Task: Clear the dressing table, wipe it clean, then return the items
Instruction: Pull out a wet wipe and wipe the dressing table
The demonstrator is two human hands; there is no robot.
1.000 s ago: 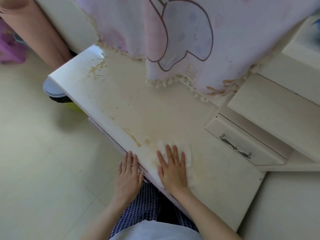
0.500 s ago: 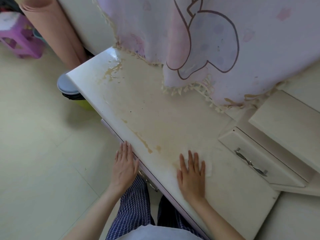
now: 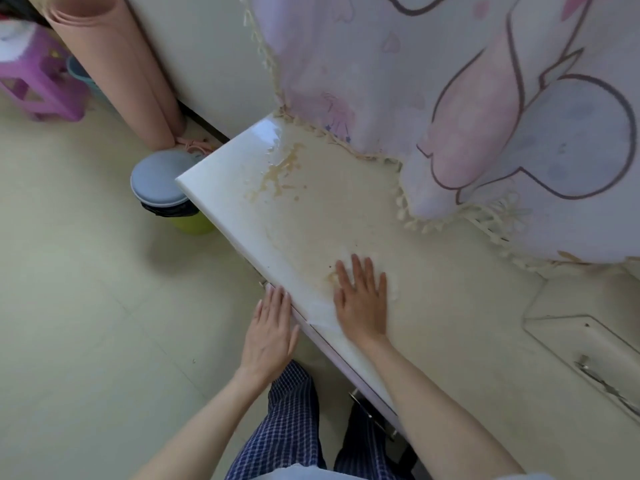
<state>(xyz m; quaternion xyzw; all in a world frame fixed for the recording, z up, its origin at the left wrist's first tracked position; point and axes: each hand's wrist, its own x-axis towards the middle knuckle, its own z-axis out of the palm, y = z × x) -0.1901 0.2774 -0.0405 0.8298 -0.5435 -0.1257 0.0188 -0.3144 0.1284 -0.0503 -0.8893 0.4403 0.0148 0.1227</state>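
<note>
1. Brownish, sticky-looking stain (image 3: 282, 171) sits near the far left corner of the bench (image 3: 450, 306), up and to the left of the right hand (image 3: 362, 299); a fainter smear runs from it along the front edge toward that hand.
2. The right hand lies flat, fingers straight and spread, pressing a thin white wipe (image 3: 393, 289) against the top; only the wipe's pale fringe shows round the fingers.
3. The left hand (image 3: 270, 327) rests on the front edge of the bench, fingers straight and together, holding nothing. It looks like a brace.
4. My guess: the wiping is midway, and the coming stroke should run along the bench's long axis, away from the body toward that corner. The right hand already has the wipe, so it is the one to go.
5. A pink cartoon-printed cloth (image 3: 485, 98) with a tassel fringe hangs over the back of the bench.
6. Down on the floor beside the corner stands a green bin (image 3: 162, 183) with a grey lid; a purple stool (image 3: 38, 74) sits further off.
</note>
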